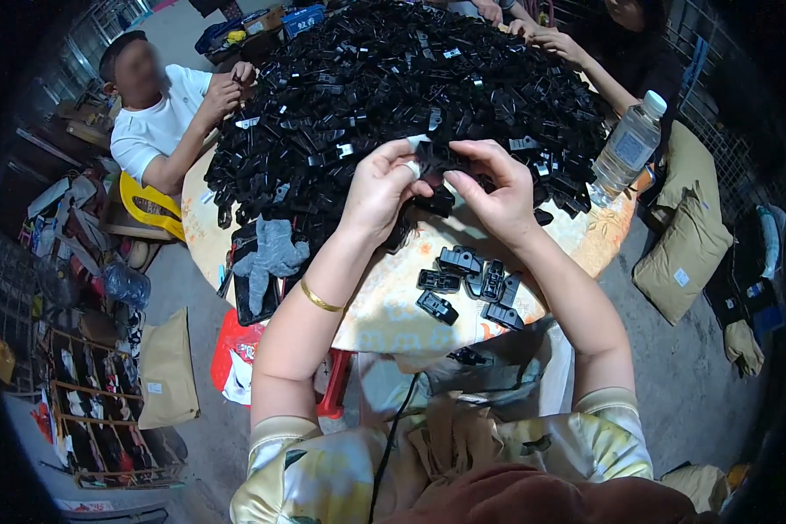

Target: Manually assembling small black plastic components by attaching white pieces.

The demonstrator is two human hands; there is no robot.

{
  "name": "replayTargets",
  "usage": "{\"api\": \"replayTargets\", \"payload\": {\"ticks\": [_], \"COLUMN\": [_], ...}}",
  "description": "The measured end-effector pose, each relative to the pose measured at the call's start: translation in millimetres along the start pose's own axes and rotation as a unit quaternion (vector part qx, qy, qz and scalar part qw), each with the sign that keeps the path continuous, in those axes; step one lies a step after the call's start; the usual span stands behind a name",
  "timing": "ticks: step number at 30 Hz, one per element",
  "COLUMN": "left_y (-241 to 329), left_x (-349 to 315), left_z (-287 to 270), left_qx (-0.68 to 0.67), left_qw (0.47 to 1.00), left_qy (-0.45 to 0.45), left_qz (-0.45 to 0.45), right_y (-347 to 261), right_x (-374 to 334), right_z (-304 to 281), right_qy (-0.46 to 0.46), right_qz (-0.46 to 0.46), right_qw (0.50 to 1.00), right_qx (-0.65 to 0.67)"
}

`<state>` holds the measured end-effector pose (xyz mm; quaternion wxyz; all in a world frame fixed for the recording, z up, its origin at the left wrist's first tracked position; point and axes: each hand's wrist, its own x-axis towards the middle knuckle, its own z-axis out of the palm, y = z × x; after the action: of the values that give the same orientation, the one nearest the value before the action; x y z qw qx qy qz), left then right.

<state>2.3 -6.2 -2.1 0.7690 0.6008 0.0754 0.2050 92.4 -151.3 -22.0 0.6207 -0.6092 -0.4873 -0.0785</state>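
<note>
Both my hands meet over the near edge of a big heap of small black plastic parts (358, 96). Between them is one black plastic part (438, 159), its exact kind hard to make out. My left hand (389, 179), with white wraps on its fingertips, pinches it from the left. My right hand (498, 179) closes on it from the right with thumb and fingers. Below them, several black clip-like pieces (493, 281) lie in a small group on the patterned tablecloth (384, 310).
A clear plastic bottle (627, 148) stands at the table's right edge. A grey glove (272, 253) lies at the left on a dark object. One person in a white shirt (162, 122) sits at the left; other people's hands (550, 39) work at the far right. Tan sacks (686, 244) rest on the floor.
</note>
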Motion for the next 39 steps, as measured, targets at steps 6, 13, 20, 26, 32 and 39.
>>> {"api": "replayTargets", "payload": {"ticks": [6, 13, 20, 26, 32, 39], "left_y": [-6, -5, 4, -3, -3, 13], "left_x": [-10, -8, -9, -9, -11, -14], "left_z": [10, 9, 7, 10, 11, 6], "left_qx": [0.028, 0.210, 0.216, 0.097, -0.023, 0.225], "left_qw": [0.986, 0.964, 0.962, 0.991, 0.997, 0.958], "left_qy": [-0.137, -0.094, -0.118, -0.071, -0.053, -0.162], "left_qz": [0.086, 0.133, 0.116, 0.063, 0.048, 0.072], "right_y": [-1, -10, -1, -2, -3, 27], "right_x": [-2, 3, 4, 2, 5, 15], "right_z": [6, -2, -5, -4, 1, -14], "right_qy": [0.000, -0.009, 0.000, 0.004, -0.048, 0.048], "right_qz": [0.006, 0.138, 0.002, -0.082, -0.071, -0.044], "right_qw": [1.000, 0.961, 0.998, 0.992, 0.995, 0.989], "right_qx": [0.024, 0.239, 0.066, -0.095, -0.055, -0.132]}}
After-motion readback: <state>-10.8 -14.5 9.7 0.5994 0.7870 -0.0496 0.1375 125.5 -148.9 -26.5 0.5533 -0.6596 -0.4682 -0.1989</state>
